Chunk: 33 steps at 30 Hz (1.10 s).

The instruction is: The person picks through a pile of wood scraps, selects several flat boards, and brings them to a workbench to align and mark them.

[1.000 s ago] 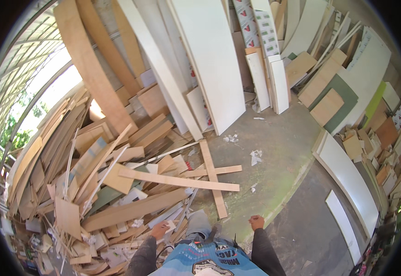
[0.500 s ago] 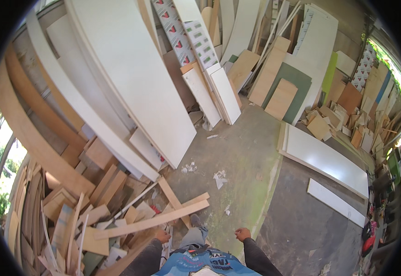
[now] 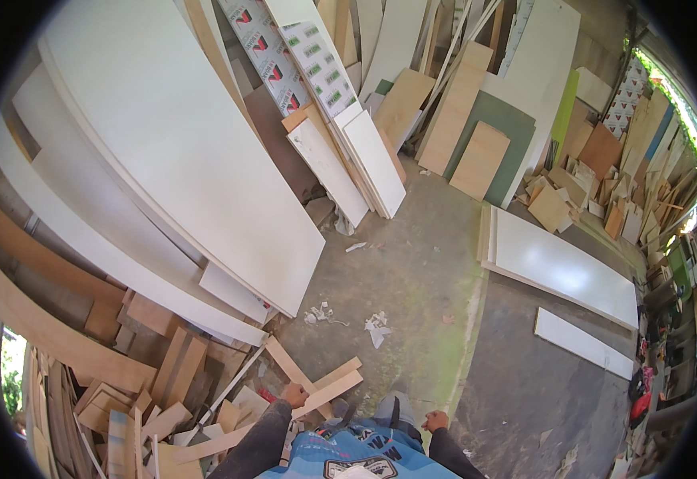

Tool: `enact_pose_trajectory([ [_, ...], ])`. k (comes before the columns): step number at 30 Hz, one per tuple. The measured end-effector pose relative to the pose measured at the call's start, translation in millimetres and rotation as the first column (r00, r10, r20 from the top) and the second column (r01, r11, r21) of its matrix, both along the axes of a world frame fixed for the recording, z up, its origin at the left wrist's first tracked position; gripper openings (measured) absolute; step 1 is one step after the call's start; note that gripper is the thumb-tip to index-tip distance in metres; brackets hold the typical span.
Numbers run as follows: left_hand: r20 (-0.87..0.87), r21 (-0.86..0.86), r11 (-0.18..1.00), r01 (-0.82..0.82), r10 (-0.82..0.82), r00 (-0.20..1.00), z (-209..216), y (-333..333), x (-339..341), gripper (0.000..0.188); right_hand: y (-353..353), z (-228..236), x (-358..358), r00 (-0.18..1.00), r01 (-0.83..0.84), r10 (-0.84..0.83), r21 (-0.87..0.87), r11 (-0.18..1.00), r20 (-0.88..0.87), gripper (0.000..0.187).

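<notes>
Two bare hands show in the head view, both low and close to the body. The left hand (image 3: 293, 395) is over the pale wooden strip (image 3: 334, 388), fingers curled; whether they pinch it or merely pass above cannot be told. The right hand (image 3: 436, 421) is over the floor (image 3: 412, 319), fingers loosely bent, with no object visible in it; whether the fingertips press together is too small to tell.

The strip lies at the right edge of the offcut pile (image 3: 168, 419), its far end reaching out over the floor, near a crossing strip (image 3: 286, 361). Judged by appearance, it is light, stiff along its length and not fragile; the dry, bare face should offer fair friction, though raw edges may splinter. The best hold appears to be across both long edges near mid-length, since an end hold would let it swing.
</notes>
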<state>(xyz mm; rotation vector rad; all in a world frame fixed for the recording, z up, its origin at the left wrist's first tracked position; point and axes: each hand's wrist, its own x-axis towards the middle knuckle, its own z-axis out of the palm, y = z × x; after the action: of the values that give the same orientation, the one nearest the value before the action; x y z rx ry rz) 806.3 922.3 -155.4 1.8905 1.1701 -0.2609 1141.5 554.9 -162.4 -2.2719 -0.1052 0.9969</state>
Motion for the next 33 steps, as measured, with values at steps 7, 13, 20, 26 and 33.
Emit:
enact_pose_trajectory([
  [7, -0.077, 0.026, 0.999, -0.028, 0.03, 0.997, 21, 86, 81, 0.029, 32, 0, 39, 0.983, -0.108, 0.062, -0.268, 0.957, -0.174, 0.02],
  [13, -0.046, 0.031, 0.985, -0.172, 0.173, 0.984, 12, 175, 173, 0.027, 147, -5, 159, 0.939, -0.328, 0.344, -0.311, 0.892, -0.004, 0.025],
  [20, 0.219, 0.109, 0.928, -0.355, 0.326, 0.92, 24, 284, 290, 0.025, 320, -11, 392, 0.847, -0.422, 0.417, -0.059, 0.905, 0.329, 0.029],
  [26, 0.29, 0.007, 0.893, -0.449, 0.428, 0.856, 18, 370, 325, 0.025, 455, 46, 485, 0.909, -0.134, -0.003, 0.298, 0.945, 0.417, 0.021],
  [33, 0.187, -0.188, 0.762, -0.619, 0.647, 0.739, 27, 494, 342, 0.019, 521, -1, 459, 0.886, -0.408, 0.369, 0.092, 0.908, 0.282, 0.026],
])
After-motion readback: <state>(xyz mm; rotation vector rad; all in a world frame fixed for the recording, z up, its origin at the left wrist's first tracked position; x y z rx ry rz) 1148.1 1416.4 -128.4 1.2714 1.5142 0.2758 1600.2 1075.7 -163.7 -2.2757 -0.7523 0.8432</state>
